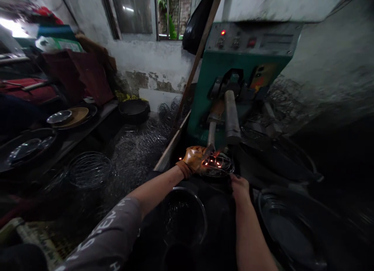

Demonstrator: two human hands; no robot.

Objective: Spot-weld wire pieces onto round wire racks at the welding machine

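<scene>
My left hand (195,159) wears an orange glove and is closed on the left rim of a round wire basket (217,166). The basket sits under the metal arm (231,117) of a green welding machine (233,80), and orange sparks glow on its wires. My right hand (239,186) is bare and closed on the basket's near right rim. A dark metal bowl (183,216) lies below, between my forearms.
A heap of finished wire baskets (137,146) fills the floor at left, with one loose basket (89,168) nearer. Dark pans (26,148) and a plate (70,116) rest on a left bench. A wooden pole (198,57) leans by the machine. Large dark basins (292,224) sit at right.
</scene>
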